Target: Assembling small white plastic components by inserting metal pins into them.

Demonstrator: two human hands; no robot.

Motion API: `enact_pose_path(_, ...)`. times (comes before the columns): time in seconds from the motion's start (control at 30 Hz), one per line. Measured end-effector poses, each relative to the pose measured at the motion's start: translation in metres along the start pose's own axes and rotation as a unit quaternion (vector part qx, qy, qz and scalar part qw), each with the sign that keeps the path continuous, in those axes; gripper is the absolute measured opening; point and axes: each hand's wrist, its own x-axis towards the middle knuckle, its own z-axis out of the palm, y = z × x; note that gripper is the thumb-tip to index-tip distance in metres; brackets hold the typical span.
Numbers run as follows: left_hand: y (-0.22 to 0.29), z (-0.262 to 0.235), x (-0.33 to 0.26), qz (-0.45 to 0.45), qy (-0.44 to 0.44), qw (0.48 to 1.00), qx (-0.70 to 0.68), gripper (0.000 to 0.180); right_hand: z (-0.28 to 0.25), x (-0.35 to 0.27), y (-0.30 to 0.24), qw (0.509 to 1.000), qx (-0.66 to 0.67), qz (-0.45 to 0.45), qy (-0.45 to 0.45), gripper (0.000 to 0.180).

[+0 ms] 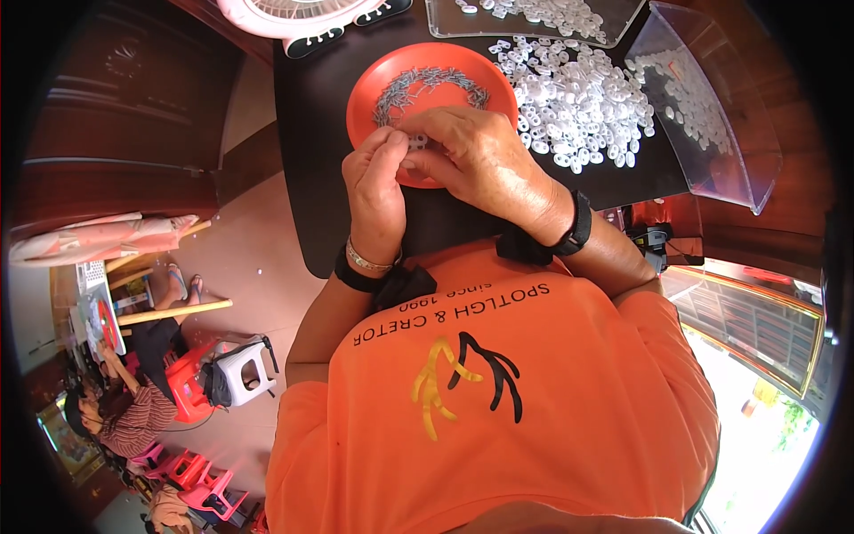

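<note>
Over the near edge of a red plate (363, 84), my two hands meet at the fingertips. Pinched between them is a small white oval plastic piece with two holes (417, 141). My left hand (375, 182) grips its left side with thumb and fingers. My right hand (485, 165) closes on it from the right, its fingers hiding part of it. Thin grey metal pins (431, 78) lie in a ring on the plate. To the right, a large heap of similar white oval pieces (583, 102) is spread on the black table (316, 160).
A transparent tray (614, 36) with more white pieces lies at the back. Another transparent bin (721, 133) leans at the right edge. A white fan (294, 18) stands at the far left. Across the room a person (133, 414) sits near red and white stools (245, 374).
</note>
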Motion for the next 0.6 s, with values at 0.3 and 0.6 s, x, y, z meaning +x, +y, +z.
enact_pose_path(0.3,-0.009,-0.005,-0.009,0.238,0.004,0.940,0.244,0.014,-0.004,-0.002,-0.003,0.999,-0.035,-0.028,-0.015,0.023)
enact_pose_path(0.6,0.006,0.009,-0.002,0.023,-0.028,0.996,0.078,0.025,-0.046,0.008,0.003,0.999,-0.037,-0.037,0.008,0.016)
